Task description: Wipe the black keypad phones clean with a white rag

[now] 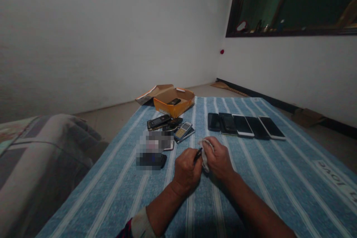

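My left hand [187, 167] is closed around a small dark phone [198, 154], of which only one end shows above the fingers. Against that end, my right hand [219, 159] grips a crumpled white cloth [205, 158]. Both hands touch each other over the striped blue cloth. Left of them lies a loose pile of old phones, among them a keypad phone [183, 131] and a black phone [158, 122]. Beyond my right hand, several phones lie in a row, including a white-framed phone [272, 128] and a dark one [214, 122].
An open orange box [174, 108] with a dark phone [174, 101] inside stands behind the pile. The striped blue cloth [111, 186] covers the table. Grey fabric [52, 148] is at the left. A brown carton [306, 116] lies on the floor at the right.
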Motion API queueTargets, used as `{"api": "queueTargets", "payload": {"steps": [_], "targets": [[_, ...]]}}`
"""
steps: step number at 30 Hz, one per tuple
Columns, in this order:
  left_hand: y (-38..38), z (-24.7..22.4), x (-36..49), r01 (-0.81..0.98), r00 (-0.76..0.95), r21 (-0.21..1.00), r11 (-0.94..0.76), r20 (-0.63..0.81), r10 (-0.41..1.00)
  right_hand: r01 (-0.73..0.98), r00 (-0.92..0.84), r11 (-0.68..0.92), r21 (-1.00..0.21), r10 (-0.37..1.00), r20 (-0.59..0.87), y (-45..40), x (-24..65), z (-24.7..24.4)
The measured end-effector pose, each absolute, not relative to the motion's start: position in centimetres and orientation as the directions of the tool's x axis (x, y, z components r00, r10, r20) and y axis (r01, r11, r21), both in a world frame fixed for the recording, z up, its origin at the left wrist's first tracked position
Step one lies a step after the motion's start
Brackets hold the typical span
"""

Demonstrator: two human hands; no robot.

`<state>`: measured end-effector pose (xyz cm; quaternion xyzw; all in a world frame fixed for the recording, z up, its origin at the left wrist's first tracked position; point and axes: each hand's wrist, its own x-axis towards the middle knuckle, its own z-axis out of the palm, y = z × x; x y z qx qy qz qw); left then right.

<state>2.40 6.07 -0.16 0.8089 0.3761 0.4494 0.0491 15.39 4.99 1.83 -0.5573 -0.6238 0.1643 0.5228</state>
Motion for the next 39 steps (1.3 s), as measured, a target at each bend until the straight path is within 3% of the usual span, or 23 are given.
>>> {"api": "queueTargets", "payload": {"steps": [4,13,20,26,32,39], "targets": [[6.2,-0.1,2.1,0.575,0.312,0.421,-0.701,0.680,0.664,0.502,0.066,0.353,-0.789,0.895,0.442,5.0,15.4,1.4],[5.9,0.0,1.5,0.567,0.310,0.470,-0.676,0.639,0.704,0.600,0.079,0.241,-0.763,0.931,0.356,6.3,16.8,-0.7],[5.7,-0.4,0.9,0.589,0.318,0.463,-0.663,0.621,0.716,0.535,-0.026,0.350,-0.769,0.916,0.399,5.1,14.9,0.8],[5.5,-0.3,0.2,0.615,0.349,0.504,-0.607,0.516,0.782,0.729,-0.013,0.242,-0.641,0.941,0.339,6.1,16.0,-0.2],[5.6,-0.5,-0.3,0.650,0.362,0.481,-0.589,0.485,0.796,0.831,0.024,0.187,-0.524,0.929,0.370,6.5,16.6,-0.8],[5.7,-1.3,-0.4,0.682,0.405,0.409,-0.606,0.479,0.779,0.842,-0.175,0.373,-0.390,0.873,0.456,4.9,13.7,-1.2]]}}
